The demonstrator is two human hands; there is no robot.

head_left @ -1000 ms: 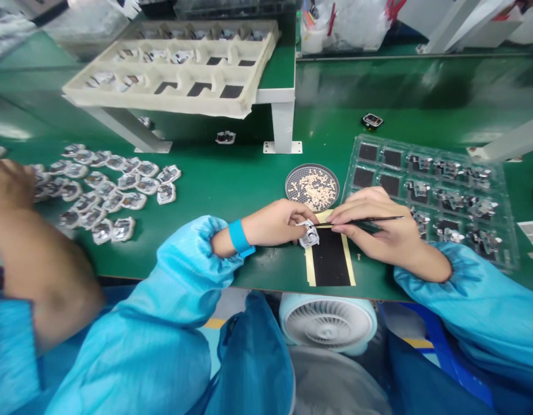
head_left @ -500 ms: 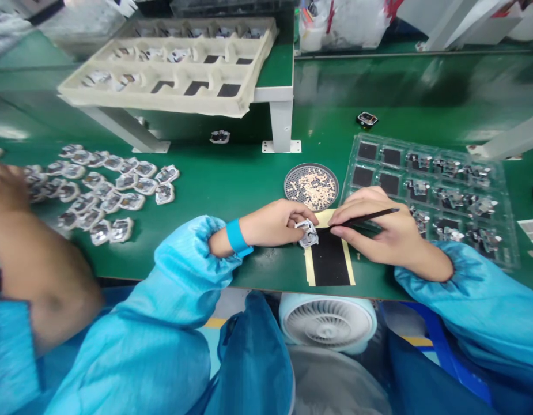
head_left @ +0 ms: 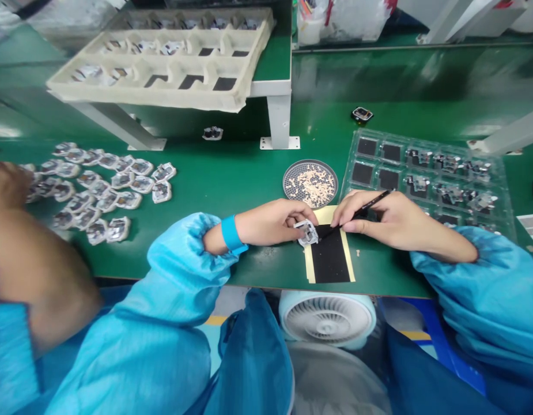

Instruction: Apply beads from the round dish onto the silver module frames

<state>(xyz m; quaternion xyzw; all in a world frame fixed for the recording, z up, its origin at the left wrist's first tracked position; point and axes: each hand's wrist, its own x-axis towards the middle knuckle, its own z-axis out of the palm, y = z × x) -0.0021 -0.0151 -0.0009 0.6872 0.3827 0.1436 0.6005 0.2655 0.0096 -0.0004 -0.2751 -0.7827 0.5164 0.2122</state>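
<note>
My left hand (head_left: 275, 223) pinches a small white square housing (head_left: 307, 233) with metal parts inside, above the left edge of a black pad (head_left: 332, 259) bordered by yellow tape. In my right hand (head_left: 389, 222) are slim black tweezers (head_left: 374, 202), gripped like a pen and slanting down left. Their tip is close to the housing's right side; whether it touches cannot be made out. Just behind the pad lies a round perforated dish (head_left: 287, 185) scattered with tiny beige pieces.
Clear tray (head_left: 350, 167) with small assemblies stands right. Several similar housings (head_left: 128, 200) spread left beside a co-worker's blurred arm (head_left: 33, 248). A cream compartment tray (head_left: 145, 99) rests on a raised shelf with a metal leg (head_left: 278, 121). A fan (head_left: 329, 317) sits below the table edge.
My right hand has shifted slightly right and turned, so the tweezers now stand steeper with their tip lower by the housing. My left hand keeps its hold. The view has moved slightly.
</note>
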